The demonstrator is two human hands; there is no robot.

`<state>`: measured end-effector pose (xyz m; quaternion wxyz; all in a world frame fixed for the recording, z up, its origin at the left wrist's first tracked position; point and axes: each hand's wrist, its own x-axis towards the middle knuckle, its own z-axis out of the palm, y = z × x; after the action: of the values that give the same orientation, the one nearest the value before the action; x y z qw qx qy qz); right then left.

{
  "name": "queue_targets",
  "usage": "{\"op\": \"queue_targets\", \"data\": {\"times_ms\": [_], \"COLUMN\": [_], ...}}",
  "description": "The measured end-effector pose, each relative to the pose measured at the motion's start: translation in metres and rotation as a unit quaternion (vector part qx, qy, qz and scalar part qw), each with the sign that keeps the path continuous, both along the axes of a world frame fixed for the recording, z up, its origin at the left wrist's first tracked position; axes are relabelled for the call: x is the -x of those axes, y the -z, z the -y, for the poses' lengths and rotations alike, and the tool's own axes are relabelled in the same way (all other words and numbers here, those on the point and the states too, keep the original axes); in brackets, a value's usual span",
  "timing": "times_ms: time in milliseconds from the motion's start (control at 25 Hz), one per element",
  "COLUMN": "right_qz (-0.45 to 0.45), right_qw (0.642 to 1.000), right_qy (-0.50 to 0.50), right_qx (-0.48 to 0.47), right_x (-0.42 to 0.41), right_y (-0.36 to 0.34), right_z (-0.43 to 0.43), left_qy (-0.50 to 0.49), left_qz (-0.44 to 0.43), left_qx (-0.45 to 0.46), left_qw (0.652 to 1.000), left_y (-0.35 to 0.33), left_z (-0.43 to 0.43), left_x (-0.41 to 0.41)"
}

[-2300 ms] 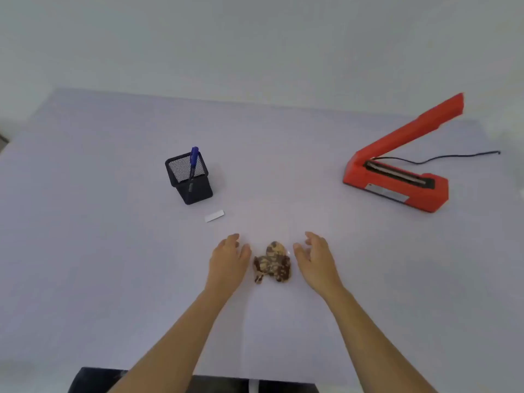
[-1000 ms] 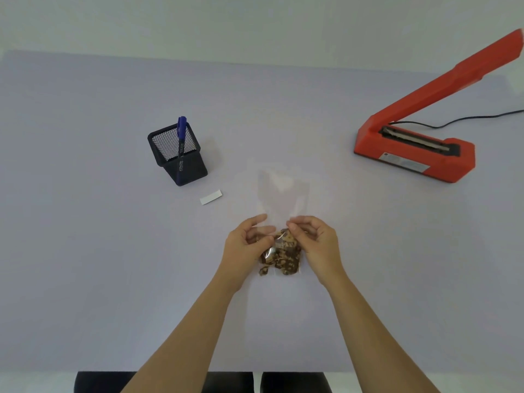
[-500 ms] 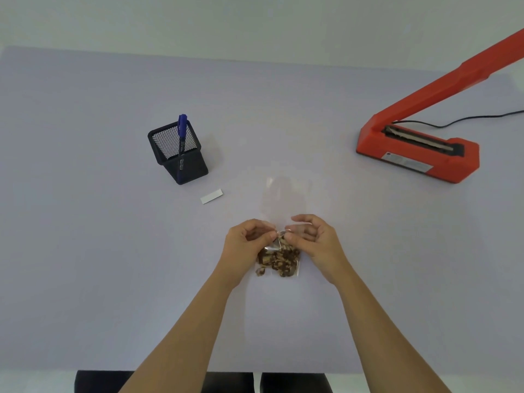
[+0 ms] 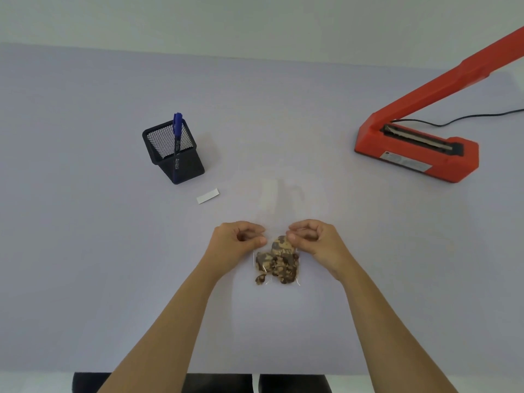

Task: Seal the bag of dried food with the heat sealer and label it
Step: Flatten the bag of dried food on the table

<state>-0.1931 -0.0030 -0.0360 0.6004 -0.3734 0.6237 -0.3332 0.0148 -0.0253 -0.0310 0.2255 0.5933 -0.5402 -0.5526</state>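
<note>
Lying near the middle of the table's near edge was a clear bag holding brown dried food bunched in its lower end; the bag's upper, empty part reached toward the far edge and was so transparent against the pale lilac table that its outline and mouth were hard to make out. Left hand: fingers curled, thumb and forefinger pinched together on the bag's left edge just above the food. Right hand: likewise curled, fingertips pinched on the bag's right edge, opposite the left; how much film each pinch held could not be told. Both forearms entered from the near edge, cut off by the bottom of the frame. Heat sealer: red, standing toward the table's far right corner, its lever arm raised and running out of the frame at the upper right, its end unseen; the sealing strip showed as a dark slot, the plate on its front unreadable. A black cable left the sealer toward the right edge and was cut off there. Pen holder: black mesh, left of centre, with one blue marker upright in it, the lower half seen only through the mesh. Label: a small white strip, lying flat just beside the holder on its near right side, well apart from the bag; any print could not be made out.
</note>
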Motion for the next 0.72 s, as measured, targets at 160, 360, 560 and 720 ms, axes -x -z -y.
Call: {"op": "queue_targets", "data": {"times_ms": [160, 360, 560, 720], "right_qz": [-0.138, -0.271, -0.322, -0.340], "right_qw": [0.989, 0.959, 0.917, 0.901], "right_qy": [0.020, 0.013, -0.116, -0.183], "right_qx": [0.054, 0.083, 0.205, 0.199], "right_x": [-0.007, -0.012, -0.010, -0.014], "right_y": [0.000, 0.001, -0.006, -0.007], "right_z": [-0.004, -0.004, -0.001, 0.010], "left_qy": [-0.008, -0.008, 0.106, 0.151], "left_qz": [0.038, 0.114, 0.175, 0.202], "left_qx": [0.053, 0.126, 0.278, 0.259], "left_qw": [0.998, 0.985, 0.939, 0.933], "left_y": [0.002, 0.007, 0.014, 0.010], "left_z": [-0.010, -0.019, -0.018, -0.008], "left_x": [0.009, 0.016, 0.020, 0.023]}}
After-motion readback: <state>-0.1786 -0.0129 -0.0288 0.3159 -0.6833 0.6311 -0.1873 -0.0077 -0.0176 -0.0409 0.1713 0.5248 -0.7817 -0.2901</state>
